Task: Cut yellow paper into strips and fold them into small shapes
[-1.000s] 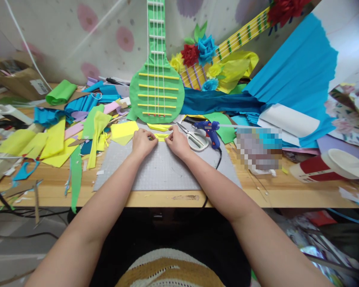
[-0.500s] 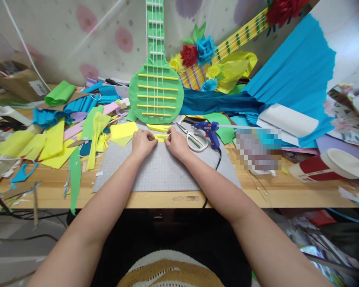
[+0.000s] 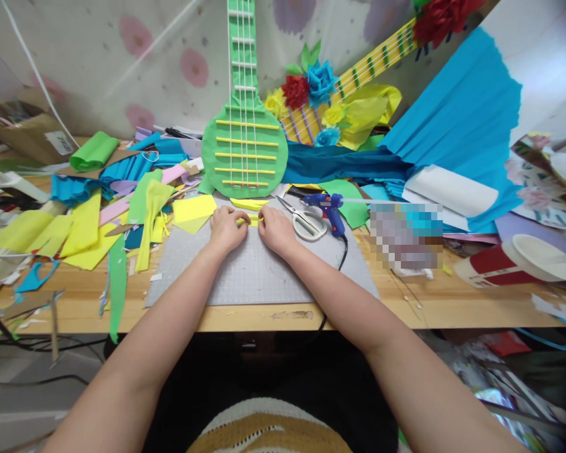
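Note:
My left hand (image 3: 226, 229) and my right hand (image 3: 274, 230) rest side by side at the far edge of a grey cutting mat (image 3: 259, 270). Both pinch a small yellow paper piece (image 3: 249, 219) between their fingertips, one hand at each end. The piece is mostly hidden by the fingers. Another yellow paper scrap (image 3: 248, 204) lies just beyond it. White-handled scissors (image 3: 302, 220) and a blue glue gun (image 3: 329, 207) lie right of my right hand.
A green paper guitar (image 3: 243, 138) leans against the wall, with a yellow one (image 3: 358, 69) and paper flowers (image 3: 306, 88) beside it. Coloured paper scraps (image 3: 85, 220) litter the left. Blue pleated paper (image 3: 457, 132) and a red cup (image 3: 509, 261) lie on the right of the wooden table (image 3: 424, 308).
My hands have drawn closer together on the yellow piece, so less of it shows. The view has tipped slightly.

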`<state>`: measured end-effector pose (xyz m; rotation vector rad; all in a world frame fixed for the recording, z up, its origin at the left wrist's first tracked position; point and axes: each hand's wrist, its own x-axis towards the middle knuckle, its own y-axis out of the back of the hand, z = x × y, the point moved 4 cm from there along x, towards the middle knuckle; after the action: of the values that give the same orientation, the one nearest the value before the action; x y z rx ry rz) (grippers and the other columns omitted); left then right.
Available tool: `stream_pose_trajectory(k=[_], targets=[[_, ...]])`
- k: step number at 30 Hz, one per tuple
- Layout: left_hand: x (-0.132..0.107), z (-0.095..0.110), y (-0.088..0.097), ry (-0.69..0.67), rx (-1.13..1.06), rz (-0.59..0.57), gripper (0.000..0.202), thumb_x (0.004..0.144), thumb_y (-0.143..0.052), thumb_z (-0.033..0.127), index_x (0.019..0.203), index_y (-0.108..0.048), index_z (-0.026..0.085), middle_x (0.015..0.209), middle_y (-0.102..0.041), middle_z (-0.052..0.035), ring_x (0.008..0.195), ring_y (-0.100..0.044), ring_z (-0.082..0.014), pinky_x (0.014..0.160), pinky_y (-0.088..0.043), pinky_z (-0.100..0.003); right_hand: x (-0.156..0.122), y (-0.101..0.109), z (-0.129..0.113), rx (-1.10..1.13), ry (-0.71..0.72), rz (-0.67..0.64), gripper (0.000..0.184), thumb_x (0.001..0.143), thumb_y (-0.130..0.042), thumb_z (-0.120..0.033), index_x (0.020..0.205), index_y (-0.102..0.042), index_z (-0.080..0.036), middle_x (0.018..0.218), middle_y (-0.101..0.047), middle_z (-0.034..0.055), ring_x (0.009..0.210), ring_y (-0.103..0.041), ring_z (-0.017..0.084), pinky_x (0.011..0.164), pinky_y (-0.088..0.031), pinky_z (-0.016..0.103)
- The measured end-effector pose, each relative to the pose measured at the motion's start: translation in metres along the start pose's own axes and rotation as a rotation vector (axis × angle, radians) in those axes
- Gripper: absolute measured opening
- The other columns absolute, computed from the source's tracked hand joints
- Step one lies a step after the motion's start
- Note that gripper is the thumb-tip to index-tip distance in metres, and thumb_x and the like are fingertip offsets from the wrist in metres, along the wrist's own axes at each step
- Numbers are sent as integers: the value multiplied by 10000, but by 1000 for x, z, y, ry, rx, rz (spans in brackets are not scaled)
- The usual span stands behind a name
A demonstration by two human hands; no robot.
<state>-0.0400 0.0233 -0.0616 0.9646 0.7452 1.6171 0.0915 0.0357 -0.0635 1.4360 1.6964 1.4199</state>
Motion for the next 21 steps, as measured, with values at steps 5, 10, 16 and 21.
stream_pose_trajectory(k=[5, 10, 16, 21], targets=[[-2, 5, 0, 21, 41, 24, 175, 731, -614, 387, 800, -697, 249, 991, -502, -84, 1052, -432, -286, 942, -323, -425, -2, 0, -2, -18, -22, -10, 207, 843, -445, -222, 1029, -510, -160, 988, -587, 115, 926, -508, 238, 785, -382, 340], [-2, 6, 0, 73, 63, 3, 161, 733, -612, 367, 823, -700, 266, 1025, -512, -74, 1073, -431, -271, 946, -313, -406, -4, 5, -4, 28, -34, 26, 297, 823, -424, -163, 1116, -465, -131, 1055, -532, 128, 942, -499, 236, 787, -393, 342], [-2, 3, 4, 104, 50, -40, 207, 755, -551, 223, 851, -716, 304, 1031, -513, -70, 1076, -439, -267, 944, -302, -414, -5, 5, 4, 117, -16, 72, 344, 790, -363, -80, 1116, -459, -134, 1076, -458, 147, 993, -462, 243, 804, -397, 360], [-1, -1, 4, 79, 37, -60, 266, 749, -520, 164, 845, -721, 310, 997, -522, -70, 1062, -448, -270, 954, -297, -430, -4, 2, 10, 182, 6, 68, 365, 771, -342, -58, 1102, -472, -140, 1052, -450, 133, 987, -462, 229, 824, -393, 353]])
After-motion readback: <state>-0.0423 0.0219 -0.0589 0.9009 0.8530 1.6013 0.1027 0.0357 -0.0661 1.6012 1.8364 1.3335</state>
